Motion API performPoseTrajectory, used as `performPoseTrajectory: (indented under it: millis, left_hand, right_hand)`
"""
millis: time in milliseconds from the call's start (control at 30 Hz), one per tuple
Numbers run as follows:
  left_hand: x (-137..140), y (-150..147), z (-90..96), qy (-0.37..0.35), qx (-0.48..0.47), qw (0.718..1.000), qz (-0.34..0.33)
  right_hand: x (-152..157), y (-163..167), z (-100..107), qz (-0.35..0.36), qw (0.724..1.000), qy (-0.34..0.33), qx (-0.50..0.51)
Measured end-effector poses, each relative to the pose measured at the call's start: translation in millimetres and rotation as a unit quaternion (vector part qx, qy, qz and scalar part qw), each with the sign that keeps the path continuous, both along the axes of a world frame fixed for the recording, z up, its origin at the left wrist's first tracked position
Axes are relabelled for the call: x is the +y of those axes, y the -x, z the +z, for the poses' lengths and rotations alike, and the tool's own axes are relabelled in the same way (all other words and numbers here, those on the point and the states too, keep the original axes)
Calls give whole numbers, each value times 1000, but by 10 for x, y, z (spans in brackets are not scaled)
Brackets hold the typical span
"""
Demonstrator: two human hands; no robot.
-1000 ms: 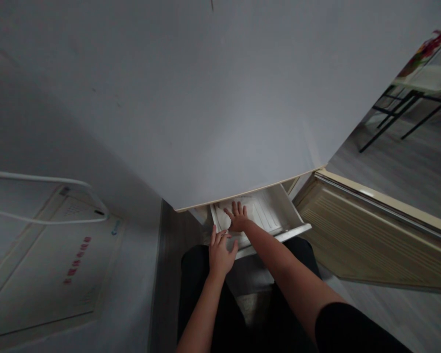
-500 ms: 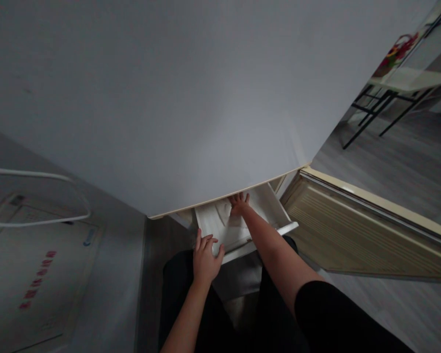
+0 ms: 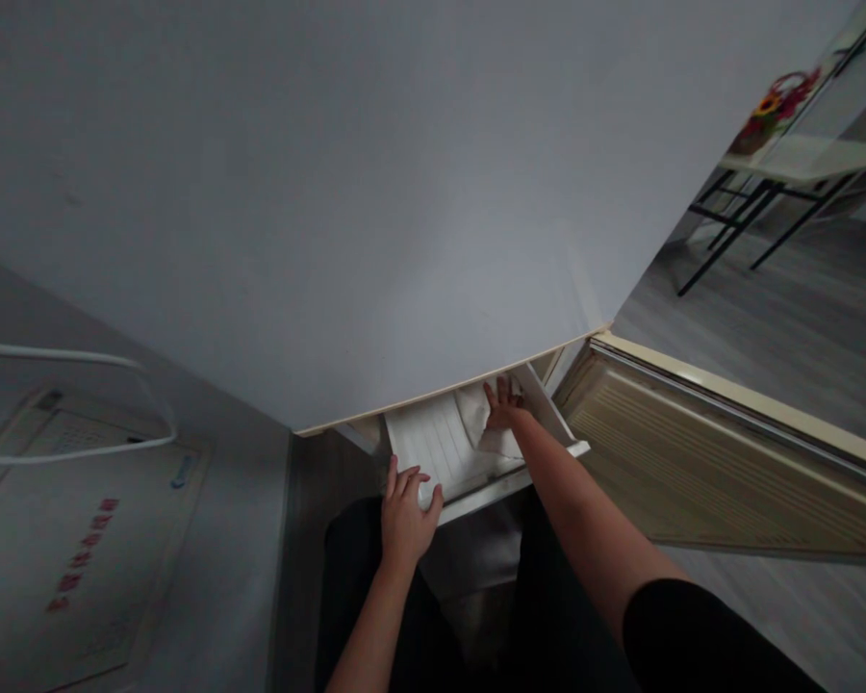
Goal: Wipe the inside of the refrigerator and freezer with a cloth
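A shallow white drawer (image 3: 433,438) is pulled out from under a large pale panel. My left hand (image 3: 408,510) rests at its front left corner, fingers apart over the edge. A small pale rounded patch shows between its thumb and fingers; I cannot make out what that is. Inside the drawer, toward its right side, my right hand (image 3: 503,406) lies with fingers spread on a white cloth (image 3: 472,409). The palm presses the cloth against the drawer floor and hides part of it. The back of the drawer is hidden beneath the panel.
An open door (image 3: 707,457) with a ridged inner face stands to the right. The smooth pale panel (image 3: 404,212) rises just ahead. At left are a white curved rail (image 3: 64,356) and a wall cover with red characters (image 3: 83,553). A table (image 3: 808,159) holds flowers (image 3: 769,111).
My right hand has slid rightward across the drawer with the cloth, baring the ribbed floor at left. My left hand has stayed at the front left corner.
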State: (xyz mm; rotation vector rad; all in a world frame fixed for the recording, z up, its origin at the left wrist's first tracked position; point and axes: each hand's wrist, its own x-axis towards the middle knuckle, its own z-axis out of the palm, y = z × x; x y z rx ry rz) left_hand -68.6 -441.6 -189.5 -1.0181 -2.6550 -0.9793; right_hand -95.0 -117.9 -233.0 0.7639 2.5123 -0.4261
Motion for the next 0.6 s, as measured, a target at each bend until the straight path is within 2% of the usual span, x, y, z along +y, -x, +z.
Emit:
performPoseTrajectory:
  millis: [200,300,433,500,600]
  left_hand:
    - [14,-12,-1,-2,1,1000,4]
    - [23,-13,3,-4,5,1000,9]
    - [19,-3,6,3,8,1000,2]
    - [12,1,10,8,10,1000,-3]
    - [3,1,18,14,11,1000,-8]
  right_hand:
    - [-155,119,252,25,998,-37,-48]
    - [-435,244,315,89,995,-31,-29]
    - [-1068,422,227,224,974,-8,40]
    - [-1336,512,159,267,961,2,69]
    - [-1418,622,109,288,954,3,85]
